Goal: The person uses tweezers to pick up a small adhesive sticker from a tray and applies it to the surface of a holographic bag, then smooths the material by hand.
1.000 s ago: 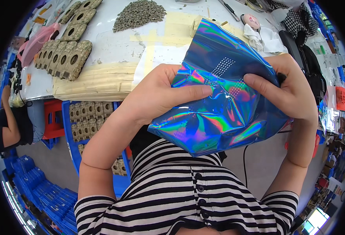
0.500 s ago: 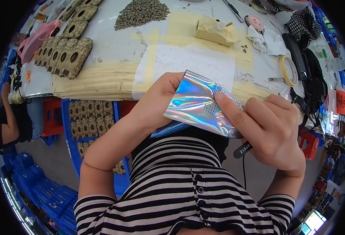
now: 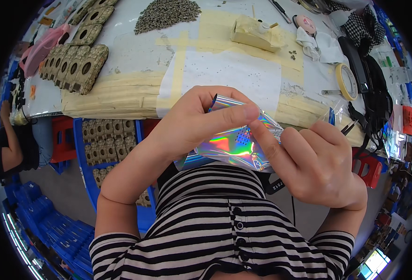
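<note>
A shiny silver holographic sheet [image 3: 215, 148] with rows of small black dots is bent between my hands, just over the near table edge. My left hand [image 3: 201, 116] grips its far left edge, thumb on top and fingers behind. My right hand [image 3: 316, 161] meets it from the other side, its index fingertip at the left thumb tip, beside the dots. The other right fingers are curled, and the right thumb is hidden. Dark pointed tips, seemingly of tweezers [image 3: 350, 127], stick out by the right knuckles. White paper [image 3: 224, 74] with scattered tiny specks lies beyond my hands.
A heap of small metallic parts [image 3: 166, 16] lies at the back. Camouflage housings [image 3: 75, 67] stand at left beside a pink plastic item [image 3: 42, 51]; more fill a blue rack [image 3: 87, 175] below. A taped block [image 3: 255, 35], a tape roll [image 3: 346, 81] and a black bag [image 3: 379, 91] lie right.
My left thumb has come over the top of the sheet to the right index fingertip. The sheet is now curled at its far edge. The tweezer-like tips show more clearly.
</note>
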The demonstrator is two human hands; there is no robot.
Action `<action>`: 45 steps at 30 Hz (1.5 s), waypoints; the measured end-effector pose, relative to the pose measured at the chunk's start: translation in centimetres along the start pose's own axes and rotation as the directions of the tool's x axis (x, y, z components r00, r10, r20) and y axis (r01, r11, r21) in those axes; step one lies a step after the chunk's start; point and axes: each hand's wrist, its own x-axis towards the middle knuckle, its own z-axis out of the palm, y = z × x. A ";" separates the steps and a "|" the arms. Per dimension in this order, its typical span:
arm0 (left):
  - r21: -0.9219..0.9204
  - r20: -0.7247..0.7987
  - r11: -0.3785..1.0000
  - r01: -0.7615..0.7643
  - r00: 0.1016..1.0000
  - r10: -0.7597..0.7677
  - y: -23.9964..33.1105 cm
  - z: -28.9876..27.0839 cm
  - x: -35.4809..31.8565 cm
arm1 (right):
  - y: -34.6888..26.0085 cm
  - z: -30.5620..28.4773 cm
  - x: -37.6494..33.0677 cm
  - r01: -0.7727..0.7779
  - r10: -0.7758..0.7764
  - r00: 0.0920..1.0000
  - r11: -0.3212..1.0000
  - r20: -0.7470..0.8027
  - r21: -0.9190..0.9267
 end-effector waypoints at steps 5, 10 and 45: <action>0.061 -0.043 0.998 -0.007 0.999 0.009 0.2 0.3 0.1 | -0.2 0.2 0.0 0.033 -0.033 0.999 0.999 -0.020 -0.021; 0.024 -0.036 1.000 -0.018 0.999 0.018 0.1 0.4 -0.1 | -0.3 0.2 0.0 0.053 -0.053 0.998 0.998 -0.014 -0.037; 0.013 -0.010 0.998 -0.065 0.998 0.065 -1.5 0.2 -0.1 | -0.1 0.2 -0.8 -0.072 0.079 0.996 0.984 -0.038 0.164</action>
